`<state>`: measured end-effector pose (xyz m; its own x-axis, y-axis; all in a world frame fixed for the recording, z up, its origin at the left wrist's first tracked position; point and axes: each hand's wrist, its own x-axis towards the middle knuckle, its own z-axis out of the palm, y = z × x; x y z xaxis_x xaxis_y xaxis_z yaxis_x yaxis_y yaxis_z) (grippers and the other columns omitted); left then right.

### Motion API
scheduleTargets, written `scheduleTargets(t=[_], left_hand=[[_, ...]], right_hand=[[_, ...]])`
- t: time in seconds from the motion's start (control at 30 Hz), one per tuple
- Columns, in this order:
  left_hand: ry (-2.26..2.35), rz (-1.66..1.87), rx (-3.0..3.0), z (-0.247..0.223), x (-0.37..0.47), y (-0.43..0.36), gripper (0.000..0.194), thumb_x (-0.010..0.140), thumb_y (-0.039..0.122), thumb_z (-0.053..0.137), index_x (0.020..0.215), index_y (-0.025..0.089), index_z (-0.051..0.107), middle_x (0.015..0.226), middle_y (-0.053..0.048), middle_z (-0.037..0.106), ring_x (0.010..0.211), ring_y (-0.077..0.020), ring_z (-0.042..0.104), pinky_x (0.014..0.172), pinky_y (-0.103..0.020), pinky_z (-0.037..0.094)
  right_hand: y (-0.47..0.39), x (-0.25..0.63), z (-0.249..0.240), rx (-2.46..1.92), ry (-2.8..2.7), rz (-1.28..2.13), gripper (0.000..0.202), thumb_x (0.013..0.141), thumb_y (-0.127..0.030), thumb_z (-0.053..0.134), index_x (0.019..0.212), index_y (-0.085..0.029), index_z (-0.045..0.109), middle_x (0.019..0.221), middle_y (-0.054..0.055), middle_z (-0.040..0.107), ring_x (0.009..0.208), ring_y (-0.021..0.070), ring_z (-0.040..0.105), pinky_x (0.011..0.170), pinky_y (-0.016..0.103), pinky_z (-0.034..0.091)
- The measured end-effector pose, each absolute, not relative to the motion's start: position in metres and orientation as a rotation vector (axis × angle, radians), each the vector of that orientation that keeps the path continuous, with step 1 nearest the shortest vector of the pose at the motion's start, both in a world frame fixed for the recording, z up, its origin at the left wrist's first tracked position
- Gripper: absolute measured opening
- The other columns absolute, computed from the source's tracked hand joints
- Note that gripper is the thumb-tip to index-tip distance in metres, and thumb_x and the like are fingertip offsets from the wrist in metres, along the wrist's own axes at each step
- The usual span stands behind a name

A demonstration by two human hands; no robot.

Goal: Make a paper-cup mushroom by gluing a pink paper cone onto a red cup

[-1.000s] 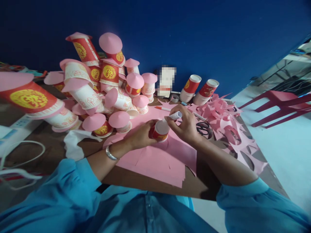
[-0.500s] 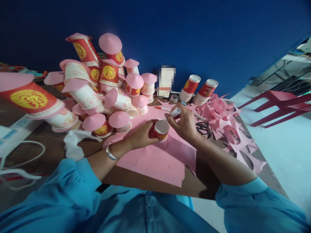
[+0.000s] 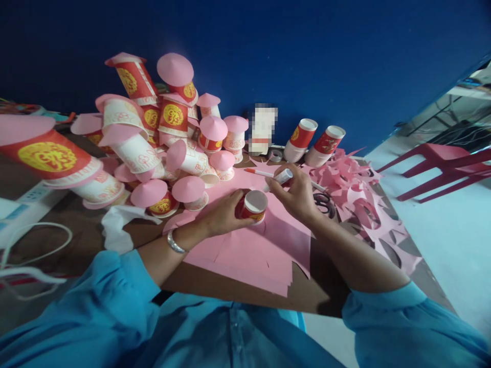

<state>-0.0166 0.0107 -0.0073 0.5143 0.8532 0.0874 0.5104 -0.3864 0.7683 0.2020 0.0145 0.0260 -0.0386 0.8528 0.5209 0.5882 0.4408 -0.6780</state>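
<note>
My left hand (image 3: 230, 212) is wrapped around the side of a red and gold paper cup (image 3: 255, 204), which stands upside down with its pale base facing up. The cup is over a pile of pink paper sheets (image 3: 245, 260). Between the fingers of my right hand (image 3: 293, 191) is a small white glue bottle (image 3: 284, 177), tilted with its narrow end pointing down and left. That end is just off the cup's upper right rim, apart from it by a small gap.
Stacked cups with pink paper cones (image 3: 172, 115) crowd the left. At the back stand two stacks of cups (image 3: 301, 140), a tape roll (image 3: 274, 155) and a red-tipped pen (image 3: 259, 172). Scissors (image 3: 323, 203) and pink paper scraps (image 3: 356, 189) lie right. A red stool (image 3: 441, 163) is beyond.
My right hand has drawn the glue bottle slightly right and away from the cup's rim. My left hand keeps the cup in nearly the same place.
</note>
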Motion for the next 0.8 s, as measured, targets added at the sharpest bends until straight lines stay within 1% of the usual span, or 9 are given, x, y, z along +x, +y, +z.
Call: scheduleTargets(t=[0.13, 0.27, 0.37, 0.47, 0.6, 0.67, 0.8], left_hand=[[1.129, 0.662, 2.045, -0.006, -0.016, 0.01, 0.059, 0.075, 0.044, 0.085, 0.124, 0.023, 0.058, 0.125, -0.008, 0.073, 0.111, -0.0303, 0.071, 0.095, -0.046, 0.057], [1.114, 0.703, 2.065, -0.007, -0.015, 0.011, 0.057, 0.075, 0.044, 0.085, 0.121, 0.023, 0.058, 0.121, -0.007, 0.074, 0.107, -0.0287, 0.073, 0.09, -0.043, 0.058], [1.122, 0.769, 2.07, -0.011, -0.016, 0.013, 0.059, 0.073, 0.042, 0.087, 0.121, 0.023, 0.058, 0.12, -0.007, 0.073, 0.106, -0.0282, 0.073, 0.088, -0.042, 0.058], [1.156, 0.806, 2.084, -0.015, -0.016, 0.015, 0.063, 0.071, 0.044, 0.088, 0.122, 0.024, 0.056, 0.122, -0.008, 0.073, 0.107, -0.0292, 0.072, 0.088, -0.043, 0.058], [1.173, 0.834, 2.094, -0.017, -0.015, 0.016, 0.063, 0.07, 0.042, 0.089, 0.121, 0.025, 0.056, 0.12, -0.008, 0.073, 0.105, -0.0287, 0.072, 0.087, -0.043, 0.058], [1.179, 0.829, 2.086, -0.017, -0.015, 0.016, 0.061, 0.07, 0.041, 0.09, 0.118, 0.024, 0.057, 0.119, -0.007, 0.073, 0.104, -0.0279, 0.073, 0.086, -0.042, 0.059], [1.205, 0.862, 2.095, -0.018, -0.015, 0.015, 0.061, 0.07, 0.041, 0.091, 0.118, 0.023, 0.057, 0.118, -0.007, 0.074, 0.103, -0.0267, 0.073, 0.088, -0.041, 0.059]], right_hand=[[0.013, 0.201, 0.025, -1.228, -1.772, 0.347, 0.019, 0.086, -0.033, 0.067, 0.079, -0.023, 0.052, 0.068, -0.003, 0.057, 0.057, 0.0119, 0.051, 0.057, 0.028, 0.044], [0.016, 0.203, 0.021, -1.257, -1.762, 0.306, 0.019, 0.085, -0.031, 0.067, 0.078, -0.023, 0.052, 0.067, -0.003, 0.056, 0.057, 0.0123, 0.051, 0.058, 0.029, 0.042], [0.015, 0.202, 0.02, -1.233, -1.742, 0.34, 0.018, 0.085, -0.032, 0.067, 0.078, -0.023, 0.053, 0.069, -0.003, 0.057, 0.057, 0.0122, 0.051, 0.056, 0.028, 0.042], [0.011, 0.2, 0.023, -1.161, -1.753, 0.349, 0.018, 0.086, -0.033, 0.067, 0.079, -0.023, 0.054, 0.071, -0.002, 0.059, 0.06, 0.0124, 0.051, 0.056, 0.027, 0.043], [0.01, 0.199, 0.024, -1.157, -1.759, 0.363, 0.019, 0.085, -0.031, 0.068, 0.077, -0.023, 0.053, 0.069, -0.003, 0.058, 0.059, 0.0124, 0.052, 0.057, 0.028, 0.046], [0.013, 0.201, 0.021, -1.208, -1.716, 0.429, 0.02, 0.085, -0.033, 0.07, 0.077, -0.023, 0.055, 0.068, -0.003, 0.058, 0.058, 0.0127, 0.054, 0.057, 0.028, 0.047], [0.025, 0.207, 0.01, -1.222, -1.501, 0.714, 0.03, 0.083, -0.045, 0.077, 0.082, -0.022, 0.057, 0.067, -0.002, 0.065, 0.057, 0.014, 0.061, 0.053, 0.028, 0.051]])
